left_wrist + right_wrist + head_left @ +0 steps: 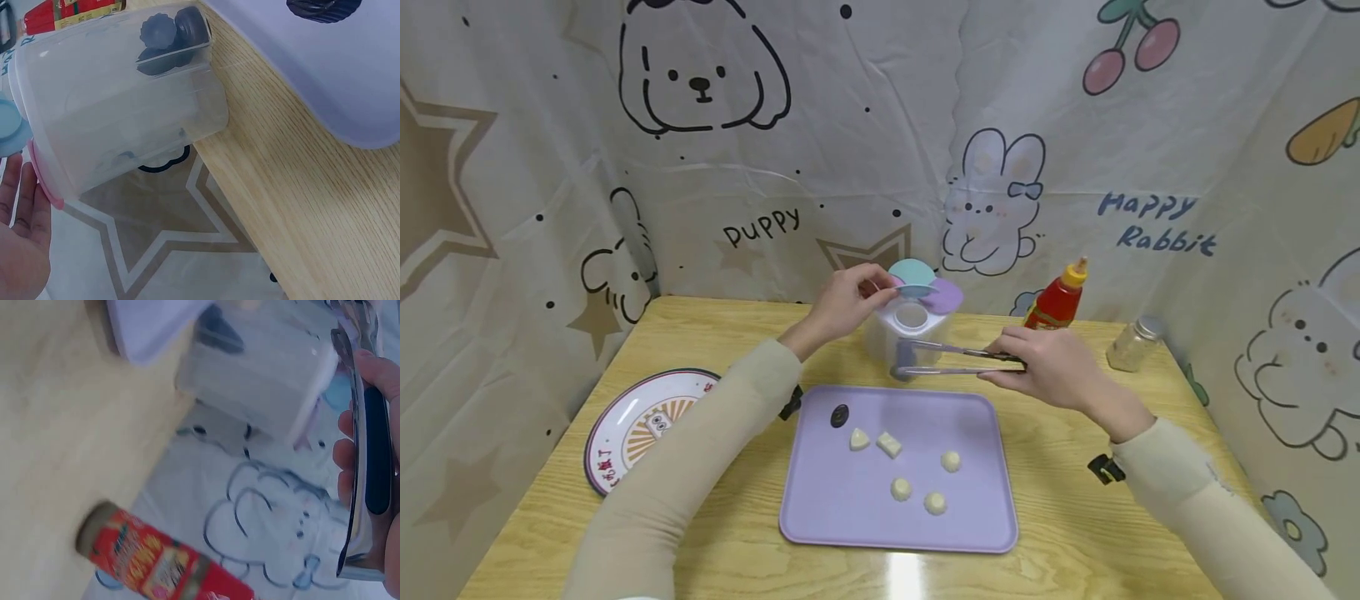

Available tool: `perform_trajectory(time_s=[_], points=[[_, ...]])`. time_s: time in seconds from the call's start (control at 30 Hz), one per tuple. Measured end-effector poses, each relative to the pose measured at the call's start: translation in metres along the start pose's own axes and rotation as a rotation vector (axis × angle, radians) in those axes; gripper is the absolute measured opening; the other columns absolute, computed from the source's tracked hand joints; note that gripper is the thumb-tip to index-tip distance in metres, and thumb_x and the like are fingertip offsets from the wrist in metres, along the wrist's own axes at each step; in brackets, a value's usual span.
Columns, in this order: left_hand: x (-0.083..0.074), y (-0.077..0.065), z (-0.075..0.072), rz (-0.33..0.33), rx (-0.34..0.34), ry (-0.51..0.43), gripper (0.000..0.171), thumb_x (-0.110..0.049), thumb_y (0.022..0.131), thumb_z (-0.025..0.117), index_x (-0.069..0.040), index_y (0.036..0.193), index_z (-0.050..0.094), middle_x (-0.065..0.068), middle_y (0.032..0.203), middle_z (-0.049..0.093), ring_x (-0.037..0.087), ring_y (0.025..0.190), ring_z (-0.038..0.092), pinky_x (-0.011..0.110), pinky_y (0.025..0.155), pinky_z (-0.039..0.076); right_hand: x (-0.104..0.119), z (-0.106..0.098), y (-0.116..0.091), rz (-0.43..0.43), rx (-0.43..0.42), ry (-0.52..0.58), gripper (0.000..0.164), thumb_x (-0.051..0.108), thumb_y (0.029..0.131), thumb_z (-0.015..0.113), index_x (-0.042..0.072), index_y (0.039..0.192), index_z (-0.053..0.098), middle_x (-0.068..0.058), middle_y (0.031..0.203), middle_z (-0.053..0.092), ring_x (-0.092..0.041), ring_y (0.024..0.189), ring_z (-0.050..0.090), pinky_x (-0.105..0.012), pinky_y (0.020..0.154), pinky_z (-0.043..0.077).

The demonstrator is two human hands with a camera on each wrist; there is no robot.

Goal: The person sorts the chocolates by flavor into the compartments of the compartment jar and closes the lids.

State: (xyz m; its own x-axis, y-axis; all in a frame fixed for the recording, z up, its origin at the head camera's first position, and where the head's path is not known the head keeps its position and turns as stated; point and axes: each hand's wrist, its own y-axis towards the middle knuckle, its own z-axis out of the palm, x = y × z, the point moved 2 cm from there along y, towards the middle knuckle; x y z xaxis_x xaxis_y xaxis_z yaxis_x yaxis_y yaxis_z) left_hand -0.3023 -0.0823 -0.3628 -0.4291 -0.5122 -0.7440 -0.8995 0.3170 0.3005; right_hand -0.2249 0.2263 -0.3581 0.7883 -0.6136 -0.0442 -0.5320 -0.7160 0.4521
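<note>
Opening the container (pixel 886 332) behind the tray (pixel 842 508) seems underway: your left hand (pixel 846 303) pinches a lid (pixel 914 289), your right hand (pixel 1054 367) grips spread tongs (pixel 377 450); reaching inside likely calls for raising their tips.

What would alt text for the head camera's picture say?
A person's left hand pinches a colored lid of a translucent container; the right hand holds metal tongs. Nearer, a purple tray bears five pale pieces and one dark piece; a plate lies left, a red bottle and jar right.
</note>
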Motion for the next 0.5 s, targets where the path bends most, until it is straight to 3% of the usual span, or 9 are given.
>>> perform_trajectory(time_s=[0.17,0.3,0.5], points=[[0.001,0.001,0.0,0.024,-0.013,0.028,0.014,-0.022,0.101,0.072,-0.01,0.108,0.075,0.008,0.1,0.077,0.02,0.088,0.07,0.029,0.079,0.055,0.013,0.027,0.0,-0.014,0.077,0.048,0.031,0.042,0.082,0.09,0.018,0.095,0.076,0.005,0.083,0.072,-0.006,0.059,0.062,-0.019,0.052,0.046],[0.002,0.001,0.0,0.029,-0.015,0.041,0.014,-0.023,0.101,0.073,-0.011,0.108,0.075,0.007,0.1,0.077,0.02,0.088,0.071,0.029,0.079,0.056,0.02,0.048,0.003,-0.021,0.124,0.092,0.029,0.039,0.081,0.091,0.019,0.095,0.076,0.008,0.085,0.07,-0.004,0.063,0.062,-0.019,0.054,0.047],[0.003,0.001,-0.001,0.027,-0.017,0.028,0.015,-0.023,0.102,0.072,-0.01,0.108,0.075,0.008,0.102,0.077,0.021,0.089,0.071,0.03,0.08,0.056,0.027,0.072,0.015,-0.035,0.183,0.075,0.026,0.045,0.084,0.088,0.024,0.094,0.075,0.012,0.086,0.068,-0.002,0.064,0.056,-0.023,0.054,0.046]])
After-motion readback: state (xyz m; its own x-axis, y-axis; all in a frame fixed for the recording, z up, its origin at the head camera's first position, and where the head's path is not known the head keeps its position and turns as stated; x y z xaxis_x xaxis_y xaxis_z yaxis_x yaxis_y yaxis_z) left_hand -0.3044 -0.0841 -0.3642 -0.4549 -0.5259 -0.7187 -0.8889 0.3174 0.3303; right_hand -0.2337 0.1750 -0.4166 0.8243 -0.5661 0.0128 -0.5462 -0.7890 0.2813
